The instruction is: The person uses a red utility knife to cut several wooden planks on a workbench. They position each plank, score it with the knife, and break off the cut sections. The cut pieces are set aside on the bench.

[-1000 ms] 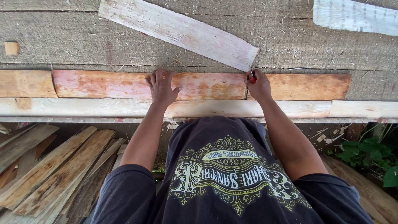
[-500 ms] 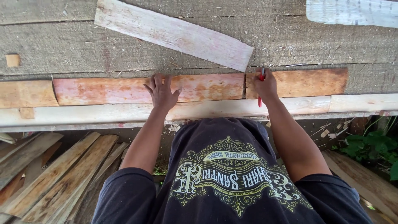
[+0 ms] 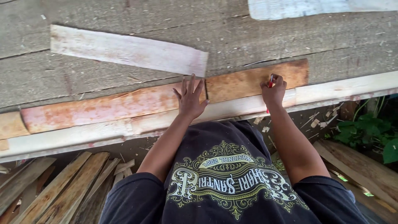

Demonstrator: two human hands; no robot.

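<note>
Two hands: both of the person's own, reaching forward onto the wood from above a dark printed shirt [image 3: 232,186].
Left hand [image 3: 190,98]: fingers spread and laid flat, palm down, pressing the right end of the long reddish strip [image 3: 107,108], just beside the joint where that strip meets the next.
Right hand [image 3: 273,92]: fingers curled together, pinching one red pencil [image 3: 270,80] that stands roughly upright, its top showing above the knuckles; the tip is hidden by the hand.
Pencil's place: on the near edge of the short brown strip [image 3: 253,83], towards its right half.
Bark-faced strips in the row: three counted, lying end to end; the brown one at right, the reddish one in the middle, and a stub of a third [image 3: 10,124] at the far left edge.
Pale batten [image 3: 344,88]: one, long, running along the near side of the row and touching it, both wrists crossing over it.
Loose pale boards: two; one whitish plank [image 3: 128,50] lies aslant beyond the row, its right end near the left fingertips, and another [image 3: 315,7] is at the top right, cut off by the frame.
Work surface [image 3: 257,39]: one grey weathered timber deck, strewn with sawdust and chips.
Offcuts below, left: one heap of narrow slats [image 3: 54,186], too overlapped to count.
Below, right: more planks [image 3: 356,166] and one patch of green leaves [image 3: 369,128].
Containers: none to be seen.
</note>
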